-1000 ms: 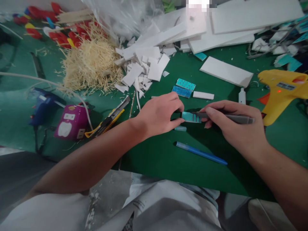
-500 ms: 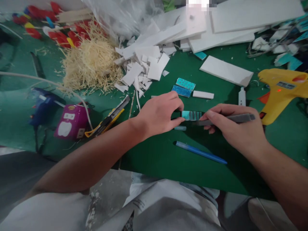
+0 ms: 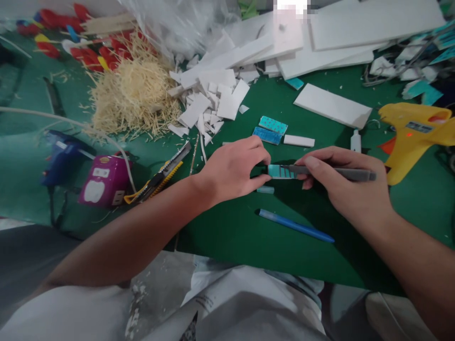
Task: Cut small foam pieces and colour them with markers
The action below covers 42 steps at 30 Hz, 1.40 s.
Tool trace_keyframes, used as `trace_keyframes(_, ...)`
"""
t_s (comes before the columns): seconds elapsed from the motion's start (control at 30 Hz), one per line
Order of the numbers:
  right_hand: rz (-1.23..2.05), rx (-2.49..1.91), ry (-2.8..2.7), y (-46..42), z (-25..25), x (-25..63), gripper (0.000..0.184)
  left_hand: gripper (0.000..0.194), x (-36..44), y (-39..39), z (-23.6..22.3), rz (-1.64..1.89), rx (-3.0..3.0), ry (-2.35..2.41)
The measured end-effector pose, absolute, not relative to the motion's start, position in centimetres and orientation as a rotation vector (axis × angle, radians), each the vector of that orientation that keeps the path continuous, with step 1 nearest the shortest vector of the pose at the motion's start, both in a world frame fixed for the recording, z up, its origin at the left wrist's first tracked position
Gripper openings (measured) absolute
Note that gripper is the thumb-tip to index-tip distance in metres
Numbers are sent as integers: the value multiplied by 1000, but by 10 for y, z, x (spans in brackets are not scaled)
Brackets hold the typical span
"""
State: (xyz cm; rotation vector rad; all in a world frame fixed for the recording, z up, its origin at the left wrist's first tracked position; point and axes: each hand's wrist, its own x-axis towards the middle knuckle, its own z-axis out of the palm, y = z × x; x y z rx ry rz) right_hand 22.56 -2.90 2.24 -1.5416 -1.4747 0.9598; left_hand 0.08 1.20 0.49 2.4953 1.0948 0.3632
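My left hand [image 3: 236, 169] pinches the left end of a small teal foam piece [image 3: 280, 172] with dark stripes, holding it on the green mat [image 3: 249, 232]. My right hand [image 3: 346, 182] grips a grey marker [image 3: 341, 174] whose tip lies across the teal piece. A small pale-blue cap [image 3: 265, 190] lies just below the piece. A blue pen [image 3: 296, 226] lies on the mat nearer to me. Two more teal and blue painted pieces [image 3: 272, 130] and a white strip [image 3: 299, 140] lie just beyond my hands.
A yellow glue gun [image 3: 414, 137] lies at the right. A yellow utility knife [image 3: 159, 176], a purple box [image 3: 103, 180] and a blue glue gun [image 3: 59, 156] lie at the left. Straw shreds [image 3: 133, 97], white foam scraps [image 3: 213, 102] and foam boards [image 3: 334, 42] fill the back.
The marker tip moved down off the teal piece half a second ago and is now back across it. My left hand has stayed in place.
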Motion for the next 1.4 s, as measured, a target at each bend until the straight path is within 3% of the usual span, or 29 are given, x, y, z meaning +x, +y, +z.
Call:
trace_keyframes(0.6, 959, -1517, -1496, -27, 22, 221, 4, 14, 5, 12, 5, 399, 2456, 1098)
trace_keyframes(0.8, 1068, -1522, -1542, -27, 23, 227, 18, 14, 5, 13, 4, 420, 2455, 1102)
trace_keyframes(1.13, 1028, -1544, -1454, -28, 28, 225, 18, 22, 2, 12, 4, 416, 2470, 1082)
trace_keyframes(1.4, 966, -1593, -1303, -29, 31, 227, 17, 15, -2, 10, 6, 407, 2511, 1121)
